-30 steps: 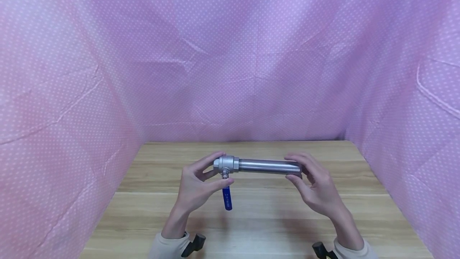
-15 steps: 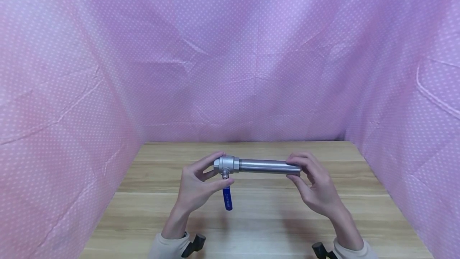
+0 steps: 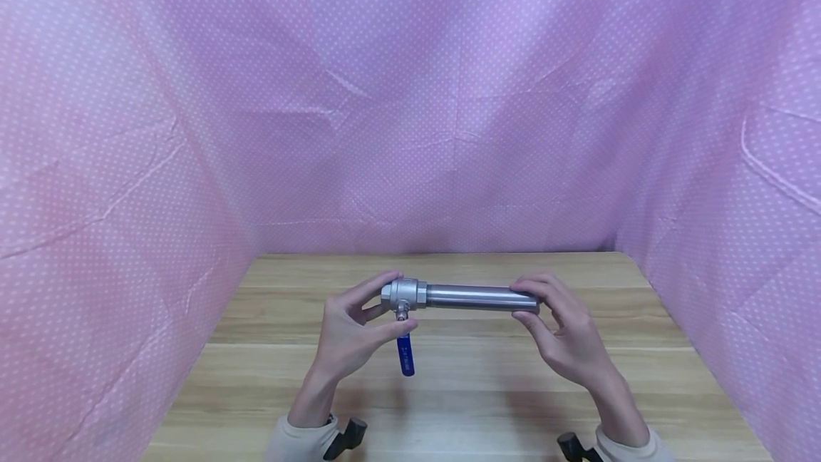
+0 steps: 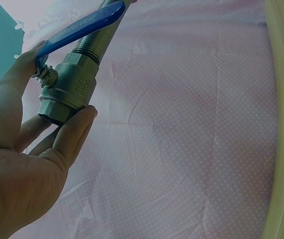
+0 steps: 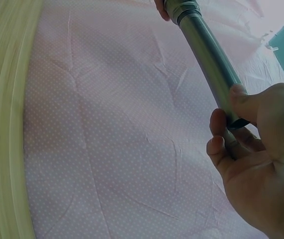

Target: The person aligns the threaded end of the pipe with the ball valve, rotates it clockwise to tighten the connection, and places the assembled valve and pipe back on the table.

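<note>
valve (image 3: 403, 294) | left hand (image 3: 349, 337) grips | pipe (image 3: 477, 296) end hidden in right hand (image 3: 564, 337) grip

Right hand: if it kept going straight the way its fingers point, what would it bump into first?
The right hand points left along the metal pipe that it grips. Going straight on, it would probably meet the valve first, where the left hand holds it. Depth is hard to judge.

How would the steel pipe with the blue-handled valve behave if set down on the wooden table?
The smooth round steel pipe would probably tend to roll, though the blue lever handle sticking out of the steel valve body should stop it. All metal, so likely rigid and heavy.
</note>
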